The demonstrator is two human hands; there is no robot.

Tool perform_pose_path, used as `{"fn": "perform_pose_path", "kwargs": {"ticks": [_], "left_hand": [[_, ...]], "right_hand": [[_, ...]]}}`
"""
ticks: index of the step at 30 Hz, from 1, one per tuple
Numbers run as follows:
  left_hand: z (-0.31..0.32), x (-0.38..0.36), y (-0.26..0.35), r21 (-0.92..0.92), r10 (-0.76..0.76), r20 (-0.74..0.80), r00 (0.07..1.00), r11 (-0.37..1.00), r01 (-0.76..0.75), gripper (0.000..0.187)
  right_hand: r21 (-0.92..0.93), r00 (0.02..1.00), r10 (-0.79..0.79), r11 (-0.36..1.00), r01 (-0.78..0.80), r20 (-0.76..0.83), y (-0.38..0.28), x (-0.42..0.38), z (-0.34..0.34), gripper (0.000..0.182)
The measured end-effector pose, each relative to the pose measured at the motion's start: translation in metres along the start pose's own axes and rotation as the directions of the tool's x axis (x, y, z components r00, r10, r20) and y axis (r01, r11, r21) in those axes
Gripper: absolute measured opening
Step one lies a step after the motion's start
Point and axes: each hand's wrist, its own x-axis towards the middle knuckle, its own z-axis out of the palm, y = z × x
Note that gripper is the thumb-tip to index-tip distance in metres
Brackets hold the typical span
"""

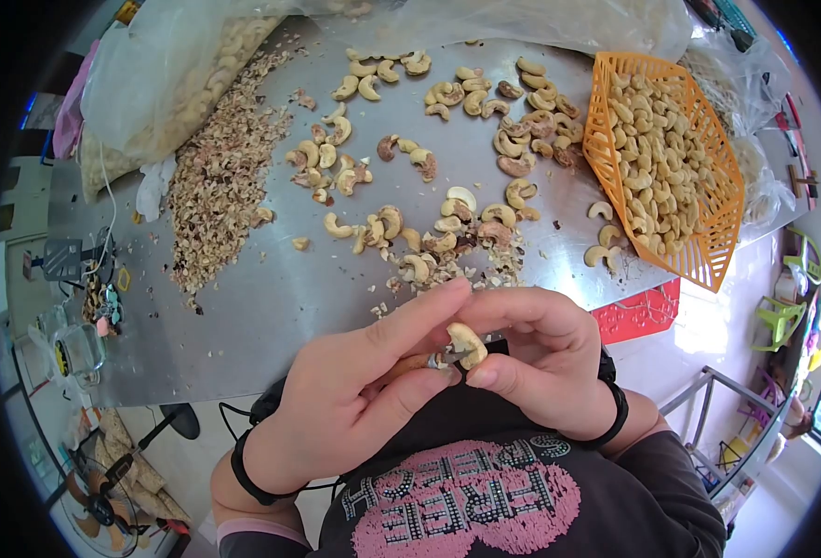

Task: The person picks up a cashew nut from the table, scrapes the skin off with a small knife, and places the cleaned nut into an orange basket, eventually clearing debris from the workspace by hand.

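My left hand (364, 381) is closed around a small knife (420, 363) with a wooden-looking handle. Its short blade touches a pale cashew (467, 345), which my right hand (545, 358) pinches between thumb and fingers. Both hands are close together in front of my chest, at the near edge of the metal table (243, 344). Just beyond them lie cashews with bits of brown skin (443, 244), among small broken flakes.
An orange basket (606, 163) full of peeled cashews stands at the right. A long heap of skin flakes (224, 177) and a plastic bag (140, 102) of cashews lie at the left. Loose cashews (522, 130) are scattered across the middle. A red box (638, 312) shows below the right edge.
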Motion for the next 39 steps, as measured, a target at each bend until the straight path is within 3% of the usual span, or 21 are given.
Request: {"fn": "perform_pose_path", "kwargs": {"ticks": [5, 9, 11, 15, 17, 18, 20, 21, 23, 24, 26, 30, 32, 35, 37, 39], "left_hand": [[-0.008, -0.001, 0.003, 0.197, 0.017, 0.101, 0.995, 0.98, -0.037, 0.044], [-0.007, -0.002, 0.004, 0.204, 0.001, 0.085, 0.996, 0.979, -0.019, 0.042], [-0.008, -0.003, 0.004, 0.099, -0.109, 0.092, 0.99, 0.99, 0.1, 0.042], [-0.01, -0.003, 0.004, -0.009, -0.105, 0.072, 0.992, 0.994, 0.106, 0.04], [-0.005, -0.002, 0.009, -0.089, -0.195, 0.066, 0.979, 0.976, 0.2, 0.038], [-0.003, -0.001, 0.006, -0.089, -0.194, 0.066, 0.979, 0.976, 0.2, 0.038], [0.001, -0.001, -0.004, 0.052, -0.003, -0.018, 1.0, 0.999, 0.004, 0.038], [0.0, -0.001, -0.002, 0.052, -0.003, -0.018, 1.0, 0.999, 0.004, 0.038], [-0.005, -0.001, 0.005, 0.024, -0.17, 0.063, 0.983, 0.985, 0.168, 0.036], [-0.007, -0.001, 0.005, 0.024, -0.17, 0.063, 0.983, 0.985, 0.169, 0.036], [-0.01, -0.002, 0.006, -0.12, -0.322, 0.111, 0.94, 0.935, 0.334, 0.034], [-0.007, -0.002, 0.004, -0.261, -0.369, 0.031, 0.929, 0.894, 0.364, 0.032], [-0.009, -0.001, -0.001, -0.347, -0.362, -0.122, 0.924, 0.888, 0.302, 0.032], [-0.014, -0.005, 0.001, -0.275, -0.337, -0.162, 0.927, 0.918, 0.286, 0.031], [-0.018, -0.006, 0.002, -0.258, -0.337, -0.21, 0.918, 0.924, 0.28, 0.031], [-0.022, -0.007, 0.003, -0.241, -0.336, -0.255, 0.907, 0.93, 0.276, 0.031]], "right_hand": [[-0.033, 0.996, 0.004, 0.999, -0.001, 0.088, -0.001, 0.001, -0.004, 0.028], [-0.002, 0.998, 0.003, 1.0, -0.003, 0.061, 0.0, 0.0, -0.003, 0.026], [0.057, 0.998, 0.031, 0.998, -0.034, 0.054, -0.001, 0.001, -0.002, 0.026], [0.099, 0.996, 0.049, 0.994, -0.056, 0.074, 0.0, 0.001, -0.001, 0.027], [0.124, 0.995, 0.093, 0.988, -0.098, 0.043, -0.001, 0.0, -0.001, 0.027], [0.124, 0.995, 0.093, 0.988, -0.098, 0.043, 0.0, 0.0, -0.001, 0.027], [0.08, 0.998, 0.053, 0.995, -0.057, 0.046, 0.002, 0.001, 0.0, 0.026], [0.08, 0.998, 0.053, 0.995, -0.057, 0.046, 0.001, 0.001, 0.0, 0.026], [0.102, 0.993, 0.103, 0.989, -0.108, 0.056, -0.001, 0.0, 0.0, 0.025], [0.102, 0.993, 0.103, 0.989, -0.108, 0.057, -0.001, 0.0, -0.001, 0.025], [0.147, 0.984, 0.146, 0.976, -0.159, 0.1, -0.001, 0.0, -0.002, 0.025], [0.322, 0.976, 0.205, 0.921, -0.219, 0.076, 0.003, 0.001, -0.008, 0.025], [0.332, 0.989, 0.146, 0.934, -0.133, -0.016, 0.0, 0.003, -0.014, 0.026], [0.162, 0.97, -0.135, 0.972, 0.169, -0.203, -0.009, 0.006, -0.03, 0.023], [0.01, 0.863, -0.33, 0.932, 0.361, -0.382, -0.018, 0.009, -0.042, 0.023], [-0.229, 0.748, -0.438, 0.899, 0.373, -0.5, -0.032, 0.01, -0.058, 0.026]]}}
